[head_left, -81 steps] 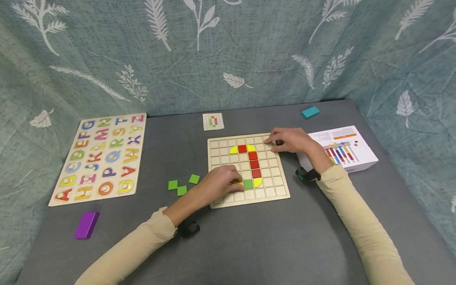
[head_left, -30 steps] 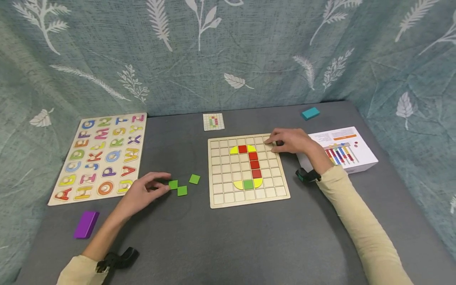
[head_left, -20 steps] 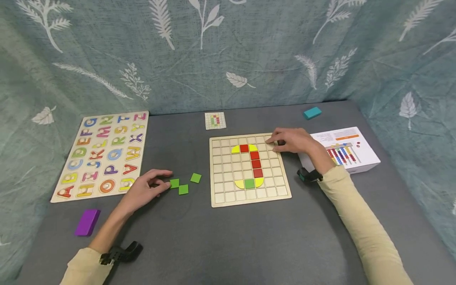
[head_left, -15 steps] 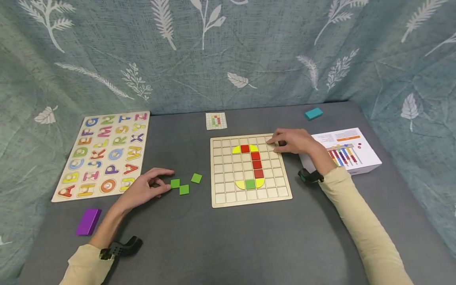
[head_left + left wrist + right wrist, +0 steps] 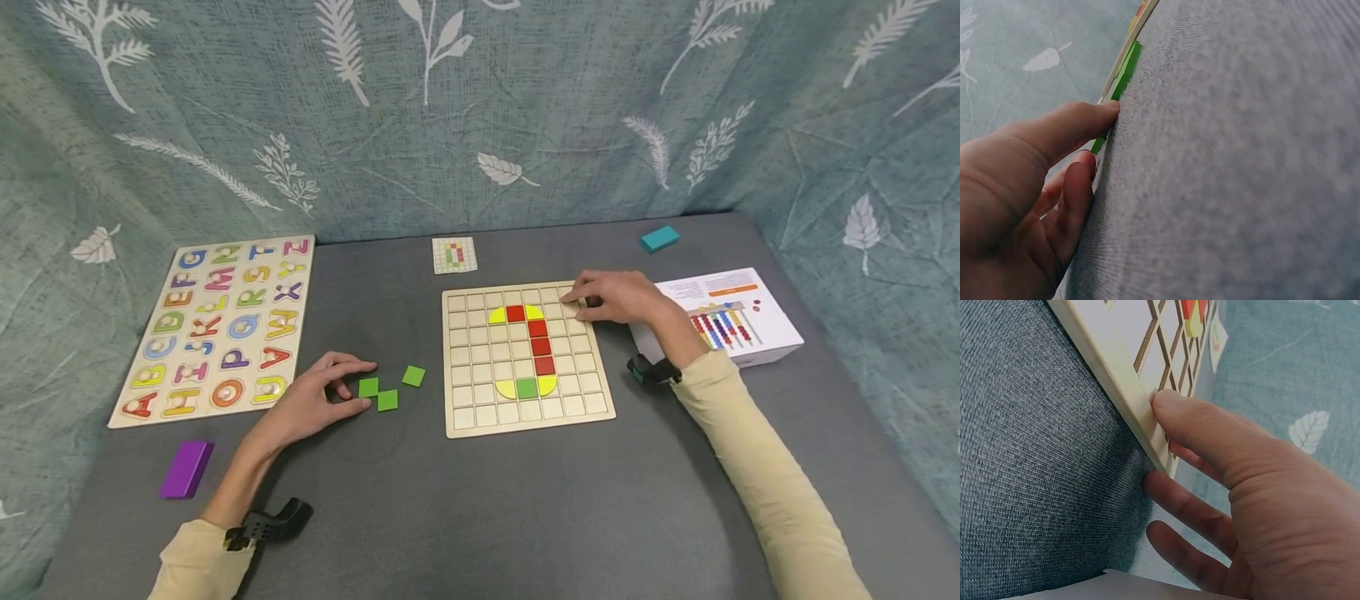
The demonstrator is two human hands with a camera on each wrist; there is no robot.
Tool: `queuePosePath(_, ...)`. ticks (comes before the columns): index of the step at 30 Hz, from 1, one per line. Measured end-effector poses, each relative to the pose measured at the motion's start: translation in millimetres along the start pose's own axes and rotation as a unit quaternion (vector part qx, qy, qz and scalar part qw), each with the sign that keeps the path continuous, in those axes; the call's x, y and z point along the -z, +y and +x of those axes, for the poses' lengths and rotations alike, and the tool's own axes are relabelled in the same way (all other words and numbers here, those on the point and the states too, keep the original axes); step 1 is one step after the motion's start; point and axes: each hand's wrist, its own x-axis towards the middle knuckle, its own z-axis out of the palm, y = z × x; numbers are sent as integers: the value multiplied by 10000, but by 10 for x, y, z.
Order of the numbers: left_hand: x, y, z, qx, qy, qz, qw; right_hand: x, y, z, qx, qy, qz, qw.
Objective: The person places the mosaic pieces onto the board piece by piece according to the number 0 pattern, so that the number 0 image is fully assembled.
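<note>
My left hand [image 5: 311, 400] is low over the table at the loose green square tiles. Its thumb and index finger stand apart on either side of one green tile [image 5: 368, 387], the thumb tip right by the tile in the left wrist view. Two more green tiles, a near one [image 5: 387, 400] and a farther one [image 5: 413, 376], lie to the right. My right hand [image 5: 618, 297] rests on the top right corner of the wooden grid board [image 5: 468, 421]; in the right wrist view the thumb presses its face. Red squares [image 5: 541, 346], yellow quarter-rounds [image 5: 506, 389] and a green tile [image 5: 528, 387] sit in the grid.
A small pattern card [image 5: 453, 255] lies behind the board. An alphabet puzzle [image 5: 217, 329] is at the left, with a purple block [image 5: 187, 469] in front. To the right are a white box [image 5: 716, 317] and a teal block [image 5: 660, 240]. A leaf-patterned cloth [image 5: 375, 125] hangs behind.
My left hand has left the board, uncovering a yellow piece, and moved left to the green tiles. Its thumb and index finger have slid forward around one tile. My right hand has stayed put.
</note>
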Motion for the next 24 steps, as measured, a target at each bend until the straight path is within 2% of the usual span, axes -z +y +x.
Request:
queuePosePath(7, 11, 45, -4, 102, -108, 20, 9999, 4, -9, -6, -15, -16, 1, 10000)
queuePosePath(24, -26, 44, -11, 136, 47, 181, 9997, -2, -4, 6, -11, 6, -24, 10000)
